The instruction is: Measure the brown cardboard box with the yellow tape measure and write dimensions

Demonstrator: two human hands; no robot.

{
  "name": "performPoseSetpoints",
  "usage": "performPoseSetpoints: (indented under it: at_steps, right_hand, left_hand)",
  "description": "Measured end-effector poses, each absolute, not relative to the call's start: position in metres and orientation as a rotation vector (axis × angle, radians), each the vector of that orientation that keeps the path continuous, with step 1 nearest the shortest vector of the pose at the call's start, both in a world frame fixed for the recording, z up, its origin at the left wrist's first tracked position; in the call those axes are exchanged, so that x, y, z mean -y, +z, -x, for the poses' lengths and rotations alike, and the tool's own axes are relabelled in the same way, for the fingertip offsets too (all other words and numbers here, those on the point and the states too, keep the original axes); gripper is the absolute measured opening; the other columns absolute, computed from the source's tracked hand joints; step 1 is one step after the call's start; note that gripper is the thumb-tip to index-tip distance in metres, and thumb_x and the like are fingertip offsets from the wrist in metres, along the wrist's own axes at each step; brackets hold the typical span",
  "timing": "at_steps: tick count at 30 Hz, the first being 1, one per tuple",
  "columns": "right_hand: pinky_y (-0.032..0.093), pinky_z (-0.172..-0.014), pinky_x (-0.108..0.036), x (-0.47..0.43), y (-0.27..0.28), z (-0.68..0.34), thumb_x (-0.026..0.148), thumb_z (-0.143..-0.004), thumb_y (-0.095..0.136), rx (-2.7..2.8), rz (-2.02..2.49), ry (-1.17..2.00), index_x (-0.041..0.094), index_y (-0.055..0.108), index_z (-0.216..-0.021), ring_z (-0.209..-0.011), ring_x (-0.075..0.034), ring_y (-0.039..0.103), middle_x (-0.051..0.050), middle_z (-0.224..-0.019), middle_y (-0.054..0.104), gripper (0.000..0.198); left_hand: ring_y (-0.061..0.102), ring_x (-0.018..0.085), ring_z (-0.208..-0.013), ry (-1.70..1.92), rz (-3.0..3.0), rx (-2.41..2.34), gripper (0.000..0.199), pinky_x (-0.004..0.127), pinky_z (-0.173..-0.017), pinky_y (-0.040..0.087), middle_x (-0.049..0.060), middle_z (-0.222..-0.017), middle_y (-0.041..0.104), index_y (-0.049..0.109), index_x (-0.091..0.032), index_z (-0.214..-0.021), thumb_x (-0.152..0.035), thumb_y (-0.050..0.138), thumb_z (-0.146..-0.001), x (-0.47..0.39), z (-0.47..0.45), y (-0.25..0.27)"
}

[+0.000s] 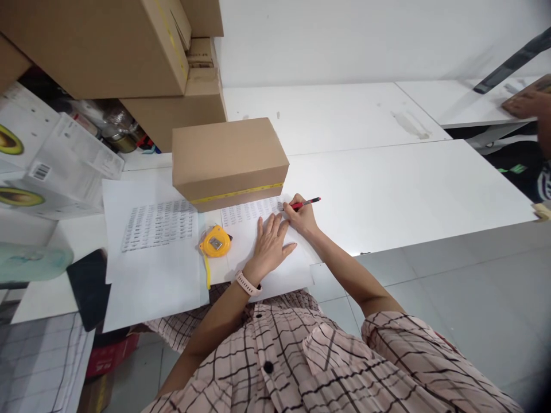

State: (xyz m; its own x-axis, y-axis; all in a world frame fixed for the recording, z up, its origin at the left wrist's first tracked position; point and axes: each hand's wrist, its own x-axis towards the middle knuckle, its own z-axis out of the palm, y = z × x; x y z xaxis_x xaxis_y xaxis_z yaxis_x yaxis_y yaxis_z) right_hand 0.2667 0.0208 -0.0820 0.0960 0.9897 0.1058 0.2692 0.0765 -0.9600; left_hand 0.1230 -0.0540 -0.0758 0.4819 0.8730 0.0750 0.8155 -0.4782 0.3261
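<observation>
My right hand (302, 217) grips a red and black pen (307, 202), its tip end at the right side of a printed sheet (241, 215). Flat on the same sheet lies my left hand (271, 244), fingers spread, holding nothing. Just behind the sheet stands a closed brown cardboard box (228, 160) with a yellow measuring tape strip along its lower front; it hides the sheet's top edge. To the left of my left hand rests a yellow tape measure (216, 241), a short piece of its blade pulled out toward me. Another printed sheet (150, 281) lies further left.
Large cardboard boxes (99, 46) are stacked at the back left, beside white boxes with avocado pictures (55, 155). A dark tablet-like object (88, 287) lies at the left edge. The white table (387, 189) stretches right, where another person's hand (527, 103) rests on a brown object.
</observation>
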Motion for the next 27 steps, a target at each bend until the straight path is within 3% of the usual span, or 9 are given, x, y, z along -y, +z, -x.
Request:
performPoseSetpoints:
  at_steps: [17, 27]
  right_hand:
    - [0.033, -0.056, -0.027, -0.0211, -0.0859, -0.2668, 0.04, -0.084, 0.06, 1.381, 1.384, 0.881, 0.024, 0.039, -0.066, -0.057, -0.011, 0.037, 0.006, -0.06, 0.042, 0.032]
    - [0.03, -0.055, -0.027, -0.0222, -0.0848, -0.2672, 0.03, -0.082, 0.061, 1.331, 1.371, 0.873, 0.024, 0.04, -0.064, -0.056, -0.01, 0.037, 0.006, -0.058, 0.042, 0.028]
  left_hand:
    - [0.022, 0.037, -0.155, 0.327, -2.458, -1.439, 0.063, 0.064, -0.126, 0.008, 0.02, -0.164, 0.034, 0.043, -0.012, -0.15, -0.047, 0.052, -0.099, 0.0537, -0.1232, -0.0745]
    - [0.023, 0.037, -0.155, 0.309, -2.46, -1.444, 0.063, 0.064, -0.126, 0.009, 0.02, -0.164, 0.034, 0.043, -0.011, -0.15, -0.047, 0.053, -0.099, 0.0536, -0.1234, -0.0713]
